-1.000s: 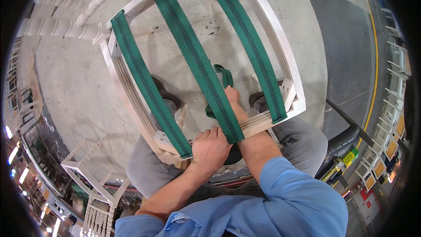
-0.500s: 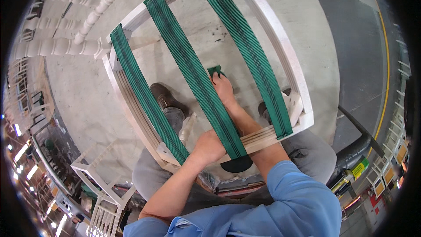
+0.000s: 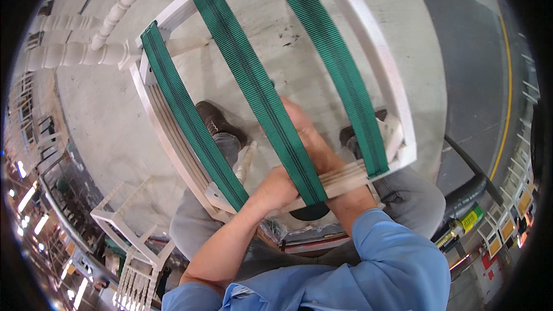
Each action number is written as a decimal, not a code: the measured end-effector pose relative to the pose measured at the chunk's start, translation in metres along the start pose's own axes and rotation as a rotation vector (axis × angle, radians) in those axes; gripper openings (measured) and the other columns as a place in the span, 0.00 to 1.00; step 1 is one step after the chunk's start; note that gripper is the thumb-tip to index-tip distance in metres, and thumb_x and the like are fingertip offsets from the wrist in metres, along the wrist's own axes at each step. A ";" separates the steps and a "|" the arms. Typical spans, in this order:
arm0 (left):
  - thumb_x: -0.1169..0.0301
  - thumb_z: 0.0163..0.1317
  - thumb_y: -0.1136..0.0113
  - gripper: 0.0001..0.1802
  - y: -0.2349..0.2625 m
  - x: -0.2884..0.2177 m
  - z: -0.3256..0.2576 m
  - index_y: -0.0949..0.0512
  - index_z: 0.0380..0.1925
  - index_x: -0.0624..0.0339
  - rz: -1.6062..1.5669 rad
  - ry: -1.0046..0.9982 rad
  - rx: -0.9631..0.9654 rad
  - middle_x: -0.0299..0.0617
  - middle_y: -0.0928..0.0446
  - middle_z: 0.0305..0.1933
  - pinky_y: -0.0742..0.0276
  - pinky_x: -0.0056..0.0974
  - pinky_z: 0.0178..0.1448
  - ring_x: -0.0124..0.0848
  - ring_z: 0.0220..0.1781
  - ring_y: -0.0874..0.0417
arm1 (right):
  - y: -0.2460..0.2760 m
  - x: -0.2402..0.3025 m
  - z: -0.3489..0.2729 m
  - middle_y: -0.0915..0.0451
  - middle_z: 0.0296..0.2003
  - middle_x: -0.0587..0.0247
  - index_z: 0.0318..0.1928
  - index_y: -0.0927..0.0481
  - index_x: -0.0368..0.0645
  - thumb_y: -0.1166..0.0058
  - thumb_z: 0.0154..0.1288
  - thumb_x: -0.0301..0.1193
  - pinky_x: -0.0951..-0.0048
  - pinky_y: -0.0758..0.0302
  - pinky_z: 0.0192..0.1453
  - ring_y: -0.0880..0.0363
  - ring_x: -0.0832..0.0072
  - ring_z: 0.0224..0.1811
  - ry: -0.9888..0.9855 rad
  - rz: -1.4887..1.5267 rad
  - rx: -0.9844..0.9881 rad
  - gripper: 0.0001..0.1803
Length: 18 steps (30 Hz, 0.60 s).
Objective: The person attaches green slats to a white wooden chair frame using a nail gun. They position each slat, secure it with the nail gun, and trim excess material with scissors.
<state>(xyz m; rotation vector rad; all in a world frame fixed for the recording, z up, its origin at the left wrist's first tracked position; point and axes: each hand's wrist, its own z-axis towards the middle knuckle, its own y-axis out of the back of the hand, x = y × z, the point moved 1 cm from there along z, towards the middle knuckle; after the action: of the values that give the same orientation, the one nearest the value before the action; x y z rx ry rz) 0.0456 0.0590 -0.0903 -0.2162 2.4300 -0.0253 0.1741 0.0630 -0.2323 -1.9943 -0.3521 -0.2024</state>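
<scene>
1 white wooden seat frame (image 3: 380, 63) is seen at ctr., slightly tilted, over 2 grey-trousered legs (image 3: 412, 203); 3 green webbing straps (image 3: 253, 87) are stretched across it, far rail to near rail, w/ gaps btwn., each marked w/ thin dark lines. The near rail (image 3: 345, 179) is gripped by the L hand (image 3: 276, 189), which is closed over it btwn. the L & mid. straps, fingers mostly hidden. The R hand (image 3: 295, 116) is held below the frame, its forearm passed under the near rail; it is blurred & partly covered by the mid. strap, so whether it is open or closed, or what is held, can't be told. Under the near end of the mid. strap, 1 black rounded item (image 3: 311, 213) is partly shown, kind unclear. Thru the gaps, 2 dark shoes (image 3: 216, 124) are seen on the pale floor (image 3: 98, 121), 1 per side. 2 blue sleeves (image 3: 397, 253) are shown at the bottom. At upper L, 4 turned white posts (image 3: 75, 56) are visible; at lower L, 1 pale chair frame (image 3: 137, 247) w/ spindles. At far R, 1 green-&-yellow tube (image 3: 471, 219) & 1 yellow floor line (image 3: 508, 103) are seen.
</scene>
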 end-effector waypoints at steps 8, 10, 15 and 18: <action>0.70 0.72 0.37 0.13 -0.005 -0.006 0.005 0.16 0.52 0.62 0.102 -0.124 -0.100 0.45 0.12 0.47 0.16 0.40 0.49 0.33 0.48 0.11 | 0.020 -0.033 -0.160 0.12 0.36 0.60 0.50 0.16 0.37 0.51 0.85 0.46 0.67 0.16 0.36 0.13 0.69 0.33 -0.348 -0.904 -0.601 0.23; 0.69 0.72 0.37 0.11 -0.004 -0.007 0.007 0.16 0.50 0.63 0.101 -0.092 -0.034 0.46 0.12 0.41 0.16 0.41 0.38 0.33 0.40 0.10 | -0.009 -0.018 -0.216 0.14 0.32 0.60 0.48 0.16 0.37 0.48 0.83 0.43 0.65 0.18 0.32 0.14 0.69 0.28 -0.625 -0.826 -0.554 0.20; 0.65 0.74 0.39 0.12 -0.011 -0.019 0.000 0.16 0.43 0.62 -0.102 0.021 -0.027 0.46 0.14 0.29 0.23 0.42 0.19 0.36 0.22 0.15 | -0.094 0.061 -0.375 0.12 0.40 0.64 0.51 0.14 0.37 0.47 0.85 0.38 0.71 0.16 0.48 0.14 0.77 0.40 0.215 -0.901 -0.510 0.17; 0.60 0.75 0.41 0.14 -0.024 -0.042 0.003 0.18 0.45 0.60 -0.057 0.079 0.052 0.47 0.16 0.28 0.26 0.42 0.19 0.35 0.18 0.19 | -0.093 0.109 -0.539 0.13 0.38 0.65 0.47 0.14 0.40 0.42 0.81 0.33 0.69 0.16 0.47 0.14 0.77 0.39 0.566 -1.029 -1.067 0.09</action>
<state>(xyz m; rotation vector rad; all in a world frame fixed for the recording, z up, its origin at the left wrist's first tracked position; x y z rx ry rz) 0.0822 0.0426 -0.0635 -0.2657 2.4980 -0.1247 0.2533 -0.3679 0.1134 -2.3968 -1.0090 -1.8764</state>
